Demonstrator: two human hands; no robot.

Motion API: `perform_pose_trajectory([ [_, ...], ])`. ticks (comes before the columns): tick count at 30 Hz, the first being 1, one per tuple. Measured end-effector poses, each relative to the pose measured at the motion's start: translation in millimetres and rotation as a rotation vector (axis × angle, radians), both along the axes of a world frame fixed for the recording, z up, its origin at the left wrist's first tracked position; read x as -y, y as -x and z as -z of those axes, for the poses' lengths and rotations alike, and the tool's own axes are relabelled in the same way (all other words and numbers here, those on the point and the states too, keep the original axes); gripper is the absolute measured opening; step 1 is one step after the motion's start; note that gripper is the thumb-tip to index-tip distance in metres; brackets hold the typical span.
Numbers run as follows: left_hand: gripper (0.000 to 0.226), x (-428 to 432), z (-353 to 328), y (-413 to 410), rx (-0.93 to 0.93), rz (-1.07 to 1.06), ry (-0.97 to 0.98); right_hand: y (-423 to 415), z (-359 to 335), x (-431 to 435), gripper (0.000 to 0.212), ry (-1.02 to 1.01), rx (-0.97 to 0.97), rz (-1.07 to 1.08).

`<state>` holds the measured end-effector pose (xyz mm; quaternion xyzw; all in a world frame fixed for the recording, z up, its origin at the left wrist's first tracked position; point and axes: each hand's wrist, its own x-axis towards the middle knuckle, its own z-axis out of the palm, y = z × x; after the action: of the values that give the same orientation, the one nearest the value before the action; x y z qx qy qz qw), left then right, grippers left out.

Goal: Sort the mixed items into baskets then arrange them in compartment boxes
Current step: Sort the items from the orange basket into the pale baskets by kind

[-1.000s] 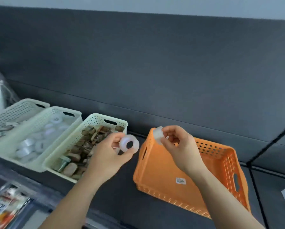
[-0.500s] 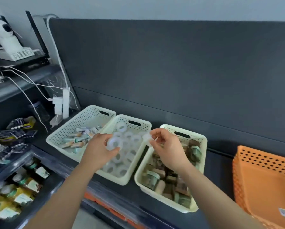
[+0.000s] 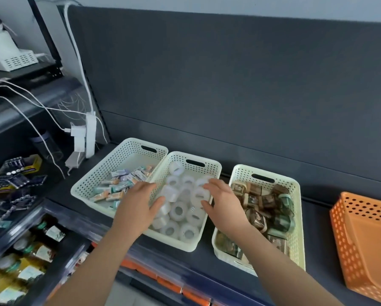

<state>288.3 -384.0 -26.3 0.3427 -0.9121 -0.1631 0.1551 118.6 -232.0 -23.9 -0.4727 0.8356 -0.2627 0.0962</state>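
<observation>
Grips (image 3: 138, 208) (image 3: 223, 203) loose — tape rolls (image 3: 180, 208) jumbled

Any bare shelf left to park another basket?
Bare strip between the right cream basket and the orange basket. Left and middle cream baskets touch, no gap; cables crowd the left corner.

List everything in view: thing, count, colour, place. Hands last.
cream baskets: three, in a row on the dark shelf
tape rolls: many, white, middle basket
small packets: many, pastel, left basket
brown wrapped items: many, right basket
orange basket: one, tilted, far right
power strip: one, white, upper left
bottles: several, lower left
left hand: open, over the tape rolls
right hand: open, over the tape rolls
</observation>
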Motion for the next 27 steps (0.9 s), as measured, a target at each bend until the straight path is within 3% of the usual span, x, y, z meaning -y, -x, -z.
perform_pose_trajectory([
  [4, 0.051, -8.9, 3.4, -37.3, 0.078, -0.141, 0.000, -21.9, -1.6, -12.8, 0.058, 0.007, 0.239, 0.102],
  [9, 0.056, -12.5, 10.8, -44.6, 0.101, -0.188, -0.091, -40.5, -6.7, -4.7, 0.072, -0.137, 0.346, 0.151],
  [14, 0.048, -5.7, 11.5, -35.7, 0.109, -0.194, -0.174, -57.5, -10.3, 4.7, 0.043, -0.244, 0.352, 0.221],
  [22, 0.014, 7.7, 14.7, -32.6, 0.127, -0.112, -0.246, -67.7, -10.3, 17.9, 0.029, -0.171, 0.410, 0.459],
  [27, 0.026, 19.9, 10.6, -44.5, 0.005, -0.006, -0.359, -77.3, -16.1, 19.2, 0.021, -0.035, 0.494, 0.618],
])
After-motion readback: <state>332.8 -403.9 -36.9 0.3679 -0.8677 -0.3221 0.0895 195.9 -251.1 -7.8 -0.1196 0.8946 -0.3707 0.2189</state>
